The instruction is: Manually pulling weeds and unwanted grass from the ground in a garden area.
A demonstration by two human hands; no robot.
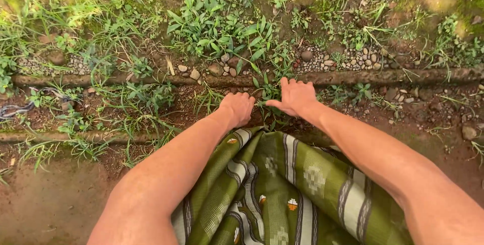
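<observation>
No packages, labels, signs or screens show anywhere here.

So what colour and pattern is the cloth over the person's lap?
Olive green cloth with white and dark stripes and small white and orange motifs; the head view shows it.

Left hand [237, 108] fisted, right hand [296, 97] seemingly spread.

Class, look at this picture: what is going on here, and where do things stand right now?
A person is bent over a strip of ground, both bare arms stretched forward. The left hand is curled into a fist low among the weeds, and the right hand rests beside it with fingers spread on the same green clump. The clump sits in reddish soil just below a narrow concrete edge lined with pebbles. A green patterned cloth hangs between the arms. More weeds spread to the left.
</observation>
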